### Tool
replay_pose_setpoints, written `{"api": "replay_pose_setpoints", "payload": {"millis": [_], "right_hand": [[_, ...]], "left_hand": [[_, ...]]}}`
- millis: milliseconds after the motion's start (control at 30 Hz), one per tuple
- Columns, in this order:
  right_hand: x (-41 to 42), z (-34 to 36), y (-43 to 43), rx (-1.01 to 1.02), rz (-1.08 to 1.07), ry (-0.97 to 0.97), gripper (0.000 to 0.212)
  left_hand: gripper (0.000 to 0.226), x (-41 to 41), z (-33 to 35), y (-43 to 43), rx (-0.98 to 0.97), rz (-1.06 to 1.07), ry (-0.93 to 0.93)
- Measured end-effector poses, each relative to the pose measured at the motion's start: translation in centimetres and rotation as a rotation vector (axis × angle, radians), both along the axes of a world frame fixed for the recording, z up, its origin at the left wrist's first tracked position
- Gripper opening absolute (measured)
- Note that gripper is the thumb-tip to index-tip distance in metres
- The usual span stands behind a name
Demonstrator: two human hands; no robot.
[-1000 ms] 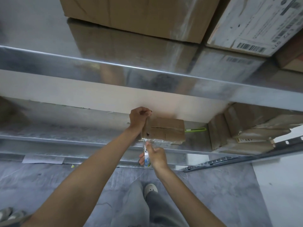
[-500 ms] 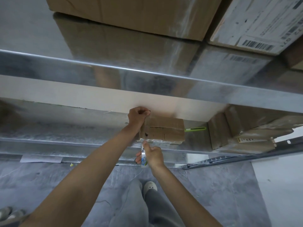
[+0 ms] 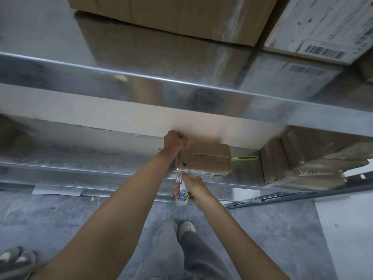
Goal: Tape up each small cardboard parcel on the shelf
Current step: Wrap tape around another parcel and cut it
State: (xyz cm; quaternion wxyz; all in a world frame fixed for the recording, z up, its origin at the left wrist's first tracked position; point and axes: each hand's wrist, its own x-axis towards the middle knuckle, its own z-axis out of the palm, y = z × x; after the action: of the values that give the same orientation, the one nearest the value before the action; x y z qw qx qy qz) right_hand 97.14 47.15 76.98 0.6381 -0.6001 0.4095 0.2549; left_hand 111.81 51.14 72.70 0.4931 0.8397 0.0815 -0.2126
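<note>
Parcel (image 3: 205,158) lies on the lower shelf (image 3: 80,158), near the front edge; left hand (image 3: 175,141) curled over its far left corner, gripping it; right hand (image 3: 193,188) wrapped round a tape roll (image 3: 181,194) at the parcel's near edge; green tool (image 3: 244,158) lies just right of the parcel.

Both arms stretched forward — left grip (image 3: 175,140) fisted, right grip (image 3: 191,187) curled tight.

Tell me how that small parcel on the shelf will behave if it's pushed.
The small cardboard parcel probably slides easily: the metal shelf looks smooth. Low and flat, it seems unlikely to tip. Its creased, dented card suggests walls that give under a firm squeeze.
</note>
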Motion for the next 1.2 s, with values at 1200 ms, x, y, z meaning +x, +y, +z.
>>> {"api": "replay_pose_setpoints", "payload": {"millis": [1200], "right_hand": [[-0.7, -1.3, -1.1, 0.005, 0.066, -0.028, 0.049]], "left_hand": [[0.097, -3.2, 1.3, 4.8, 0.509, -1.066, -0.278]]}}
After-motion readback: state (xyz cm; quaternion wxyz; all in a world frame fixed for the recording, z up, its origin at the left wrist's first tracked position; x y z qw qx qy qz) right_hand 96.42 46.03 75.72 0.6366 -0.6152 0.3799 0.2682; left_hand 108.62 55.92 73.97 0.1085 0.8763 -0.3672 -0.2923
